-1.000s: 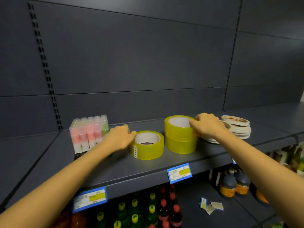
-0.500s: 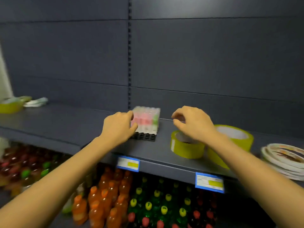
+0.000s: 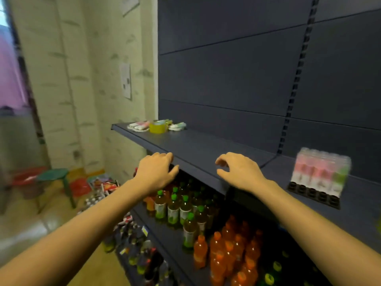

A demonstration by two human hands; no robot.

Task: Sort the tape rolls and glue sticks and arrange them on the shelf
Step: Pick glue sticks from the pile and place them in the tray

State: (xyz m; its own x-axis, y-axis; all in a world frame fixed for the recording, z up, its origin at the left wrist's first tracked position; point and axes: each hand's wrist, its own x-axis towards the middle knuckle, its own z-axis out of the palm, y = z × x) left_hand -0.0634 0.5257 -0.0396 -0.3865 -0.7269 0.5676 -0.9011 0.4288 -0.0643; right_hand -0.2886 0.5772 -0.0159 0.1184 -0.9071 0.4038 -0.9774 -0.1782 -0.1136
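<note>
A dark shelf (image 3: 198,149) runs from far left to near right. At its far left end lies a mixed pile: a yellow tape roll (image 3: 157,127), loose pink and green glue sticks (image 3: 142,124) and flat white tape rolls (image 3: 176,126). On the right stands a wrapped block of upright glue sticks (image 3: 321,174) with pink and green bodies. My left hand (image 3: 155,172) hovers at the shelf's front edge, fingers loosely curled, holding nothing. My right hand (image 3: 239,171) hovers over the shelf, fingers loosely spread and empty.
Below the shelf stand rows of green-capped bottles (image 3: 175,207) and orange bottles (image 3: 228,244). A green stool (image 3: 54,176) and red baskets (image 3: 31,178) sit on the floor at left, beside scattered packets (image 3: 103,184). A papered wall (image 3: 92,79) ends the shelf.
My view has swung left along the shelf. Both hands left the yellow tape rolls and glue-stick block and now hover empty further left; the far pile came into view.
</note>
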